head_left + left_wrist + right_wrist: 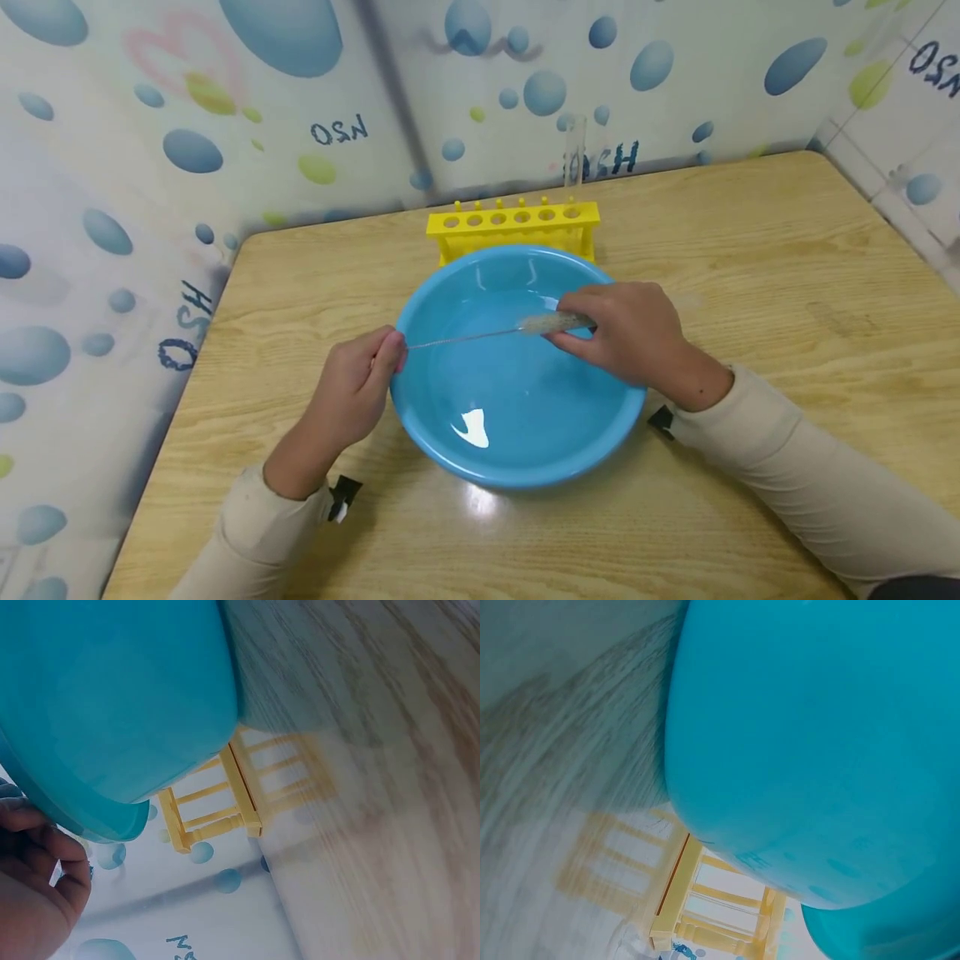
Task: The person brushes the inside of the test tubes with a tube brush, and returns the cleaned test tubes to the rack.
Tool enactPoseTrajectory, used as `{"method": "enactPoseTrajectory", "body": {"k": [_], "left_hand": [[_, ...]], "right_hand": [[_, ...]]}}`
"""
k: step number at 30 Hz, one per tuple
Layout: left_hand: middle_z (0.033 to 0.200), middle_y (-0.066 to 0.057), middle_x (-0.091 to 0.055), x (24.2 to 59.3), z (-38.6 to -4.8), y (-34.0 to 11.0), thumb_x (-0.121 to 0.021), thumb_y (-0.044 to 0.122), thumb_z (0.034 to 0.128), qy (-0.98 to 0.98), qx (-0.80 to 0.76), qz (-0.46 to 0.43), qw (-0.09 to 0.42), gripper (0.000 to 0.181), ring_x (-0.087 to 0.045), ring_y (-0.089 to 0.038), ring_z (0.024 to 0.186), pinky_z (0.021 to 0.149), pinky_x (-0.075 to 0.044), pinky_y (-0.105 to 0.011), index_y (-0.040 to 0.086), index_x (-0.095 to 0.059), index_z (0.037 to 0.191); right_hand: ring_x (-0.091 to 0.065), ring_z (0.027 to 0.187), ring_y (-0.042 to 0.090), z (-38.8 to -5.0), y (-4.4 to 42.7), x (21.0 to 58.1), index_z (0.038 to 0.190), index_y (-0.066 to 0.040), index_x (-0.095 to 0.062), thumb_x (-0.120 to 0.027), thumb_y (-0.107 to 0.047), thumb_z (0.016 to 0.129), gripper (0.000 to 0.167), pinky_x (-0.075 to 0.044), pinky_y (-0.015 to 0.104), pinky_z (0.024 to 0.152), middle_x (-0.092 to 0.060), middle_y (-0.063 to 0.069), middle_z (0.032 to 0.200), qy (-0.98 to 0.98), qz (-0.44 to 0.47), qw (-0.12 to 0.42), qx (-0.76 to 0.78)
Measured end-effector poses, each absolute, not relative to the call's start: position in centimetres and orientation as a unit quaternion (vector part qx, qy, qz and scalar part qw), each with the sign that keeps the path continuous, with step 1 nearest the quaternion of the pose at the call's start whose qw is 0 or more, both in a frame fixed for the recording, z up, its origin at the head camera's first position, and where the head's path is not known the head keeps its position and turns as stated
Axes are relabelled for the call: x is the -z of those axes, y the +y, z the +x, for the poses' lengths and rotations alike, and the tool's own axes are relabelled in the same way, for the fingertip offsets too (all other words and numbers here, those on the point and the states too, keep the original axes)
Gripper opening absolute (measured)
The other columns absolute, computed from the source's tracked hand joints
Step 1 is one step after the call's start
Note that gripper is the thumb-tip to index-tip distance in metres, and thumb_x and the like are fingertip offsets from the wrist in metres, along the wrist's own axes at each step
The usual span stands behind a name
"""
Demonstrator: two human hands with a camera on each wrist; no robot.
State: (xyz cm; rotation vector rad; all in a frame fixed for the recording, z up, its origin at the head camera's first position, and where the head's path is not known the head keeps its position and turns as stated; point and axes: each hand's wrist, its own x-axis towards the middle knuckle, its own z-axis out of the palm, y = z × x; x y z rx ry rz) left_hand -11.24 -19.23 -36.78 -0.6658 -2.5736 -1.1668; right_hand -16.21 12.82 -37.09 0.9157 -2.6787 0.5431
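Observation:
A test tube brush stretches between the hands above the blue basin. My left hand grips the end of the brush's twisted wire at the basin's left rim; its curled fingers also show in the left wrist view. On the right, my right hand pinches the pale bristle head over the basin, with part of the bristles hidden by the fingers. Glints show inside the basin, seemingly from clear water. The right wrist view shows the basin's outer wall but not the hand.
Behind the basin stands a yellow test tube rack, with a clear test tube upright at its right end. The wooden table meets a wall with a bubble pattern at the back.

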Motion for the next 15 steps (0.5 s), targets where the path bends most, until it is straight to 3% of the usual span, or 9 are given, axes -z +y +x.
{"method": "enactPoseTrajectory", "body": {"k": [9, 15], "left_hand": [[0.066, 0.005, -0.045, 36.8, -11.5, -17.3, -0.050, 0.012, 0.1044, -0.910, 0.319, -0.252, 0.087, 0.028, -0.041, -0.013, 0.070, 0.067, -0.037, -0.030, 0.013, -0.053, 0.077], [0.066, 0.004, -0.046, 36.4, -11.7, -16.2, -0.051, 0.014, 0.1044, -0.917, 0.305, -0.247, 0.069, 0.027, -0.041, -0.015, 0.070, 0.065, -0.037, -0.031, 0.013, -0.053, 0.078]], "right_hand": [[-0.063, 0.060, 0.014, -16.2, 13.0, 37.1, 0.094, -0.014, -0.076, -0.082, -0.040, 0.081, 0.029, -0.041, 0.023, 0.049, -0.074, 0.000, 0.078, -0.921, 0.320, 0.131, -0.177], [-0.059, 0.058, 0.012, -16.3, 12.8, 37.1, 0.091, -0.016, -0.076, -0.081, -0.042, 0.082, 0.028, -0.039, 0.023, 0.048, -0.074, -0.001, 0.077, -0.923, 0.317, 0.129, -0.174]]}}
